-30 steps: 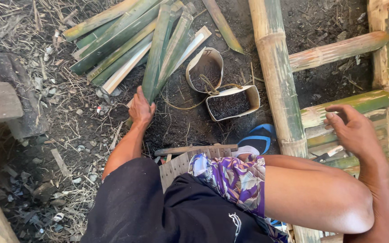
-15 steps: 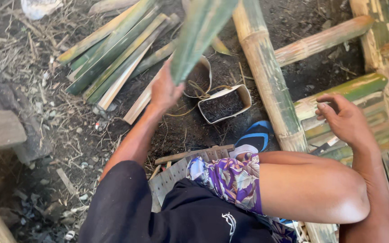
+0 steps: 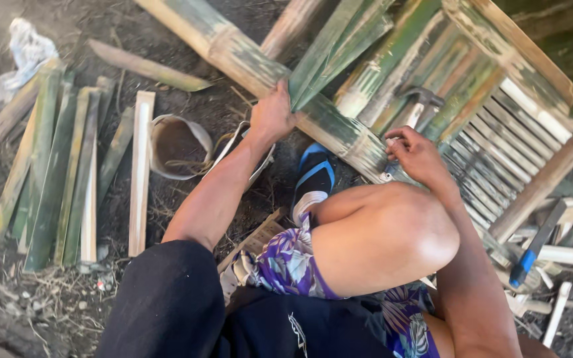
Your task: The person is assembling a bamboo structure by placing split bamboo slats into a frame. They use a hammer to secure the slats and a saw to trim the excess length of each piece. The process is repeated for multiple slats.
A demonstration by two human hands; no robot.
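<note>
— Under the left hand (image 3: 272, 118) fingers, what is held?

— Green bamboo strips (image 3: 336, 50) are gripped tightly, resting over the thick bamboo pole (image 3: 260, 69). A firm hold near the ends is advised.

— And the right hand (image 3: 419, 156)?

— It is curled loosely at the bamboo frame (image 3: 499, 132); nothing is clearly held. Bare ground (image 3: 67, 305) with scraps lies below.

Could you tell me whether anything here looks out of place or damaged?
Nothing looks damaged. One odd item: a crumpled white rag lies on the dirt at the far end of the split bamboo strips, the only cloth among the cut wood.
</note>
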